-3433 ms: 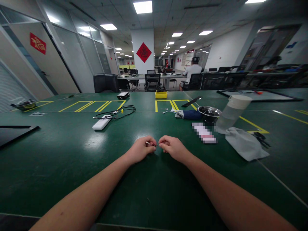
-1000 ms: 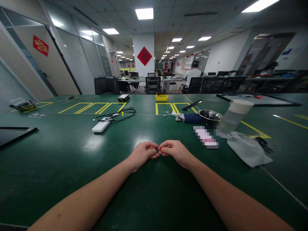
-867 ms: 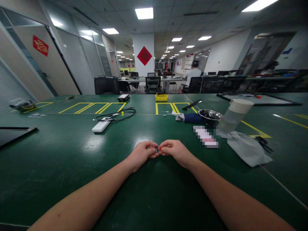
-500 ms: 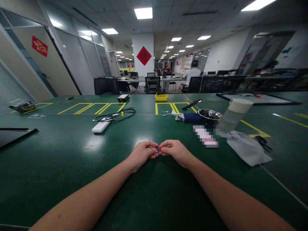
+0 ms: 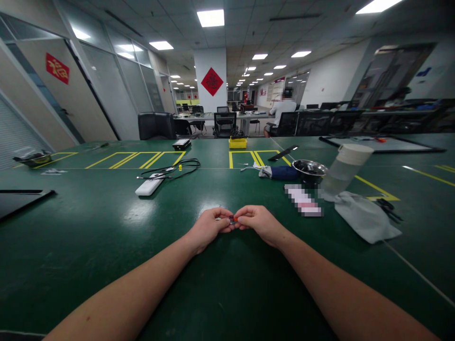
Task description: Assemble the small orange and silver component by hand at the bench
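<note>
My left hand (image 5: 209, 228) and my right hand (image 5: 260, 224) meet just above the green table (image 5: 227, 284), fingertips almost touching. Between the thumb and fingers of my left hand is a small dark and silvery piece (image 5: 231, 219), too small to name. My right hand pinches a small orange piece (image 5: 236, 219) right beside it. Whether the two pieces are joined cannot be made out, as the fingers cover most of them. Both hands are closed in a pinch.
Left of my hands lies a white power bank (image 5: 149, 186) with a black cable (image 5: 185, 166). To the right are a steel bowl (image 5: 310, 171), a tilted plastic bottle (image 5: 343, 175) and a grey pouch (image 5: 366, 220). A yellow box (image 5: 238, 143) stands further back. A person (image 5: 283, 111) sits beyond.
Both hands keep the same pinch at nearly the same spot. The whole view has shifted very slightly; nothing else has visibly moved.
</note>
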Demonstrator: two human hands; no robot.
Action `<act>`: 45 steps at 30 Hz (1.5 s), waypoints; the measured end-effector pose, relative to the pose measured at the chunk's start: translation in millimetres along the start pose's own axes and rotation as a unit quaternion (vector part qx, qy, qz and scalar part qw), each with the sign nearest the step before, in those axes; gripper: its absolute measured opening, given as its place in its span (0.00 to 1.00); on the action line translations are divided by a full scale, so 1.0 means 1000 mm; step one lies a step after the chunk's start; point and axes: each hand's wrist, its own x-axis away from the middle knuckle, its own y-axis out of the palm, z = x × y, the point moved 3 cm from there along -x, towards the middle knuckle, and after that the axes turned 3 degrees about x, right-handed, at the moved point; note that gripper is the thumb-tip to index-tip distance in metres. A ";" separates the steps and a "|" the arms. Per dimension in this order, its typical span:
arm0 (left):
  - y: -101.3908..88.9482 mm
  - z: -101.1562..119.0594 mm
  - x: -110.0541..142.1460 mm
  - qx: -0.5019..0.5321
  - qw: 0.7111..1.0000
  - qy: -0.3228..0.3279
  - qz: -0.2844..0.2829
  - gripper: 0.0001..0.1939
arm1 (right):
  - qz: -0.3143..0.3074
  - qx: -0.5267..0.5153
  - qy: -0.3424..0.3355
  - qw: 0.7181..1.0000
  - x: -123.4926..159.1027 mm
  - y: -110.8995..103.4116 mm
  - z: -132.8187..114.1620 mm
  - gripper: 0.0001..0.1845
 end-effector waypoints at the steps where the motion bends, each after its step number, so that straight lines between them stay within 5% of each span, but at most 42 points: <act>1: 0.000 0.000 0.000 -0.002 1.000 0.000 0.000 0.08 | -0.001 -0.001 0.000 1.000 0.000 0.000 0.000 0.09; 15: -0.002 -0.002 -0.001 -0.046 0.999 0.016 -0.017 0.09 | -0.005 -0.004 -0.004 1.000 0.000 0.000 0.000 0.10; 24: -0.002 -0.002 -0.001 0.027 1.000 0.003 -0.010 0.10 | 0.003 -0.023 -0.006 1.000 0.000 0.000 -0.001 0.13; 45: 0.000 -0.001 -0.001 -0.006 1.000 0.012 -0.022 0.10 | -0.001 -0.045 0.037 0.998 -0.004 -0.002 0.006 0.07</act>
